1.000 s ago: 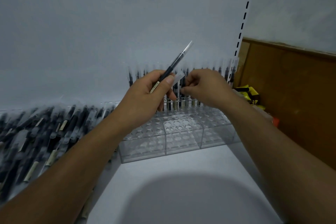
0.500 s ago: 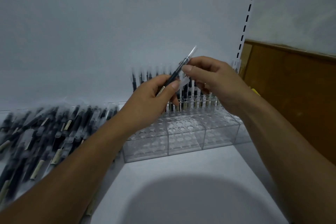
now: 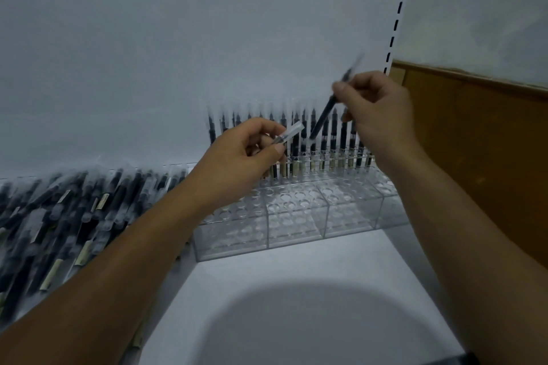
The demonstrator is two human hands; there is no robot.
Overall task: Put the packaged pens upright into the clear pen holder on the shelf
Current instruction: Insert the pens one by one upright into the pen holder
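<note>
Packaged pen [image 3: 324,114] looks slim, black, clear-wrapped, tilted.

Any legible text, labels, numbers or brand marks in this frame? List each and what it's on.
None legible.
Loose packaged pens: pale label strips, too blurred to read.
Standing pens in the clear pen holder: pale bands near their bases, too small to read.
Dark pen in the right hand: motion-blurred, no marking shows.
Sleeved pen in the left hand: no print shows.
Back panel: no print.
</note>
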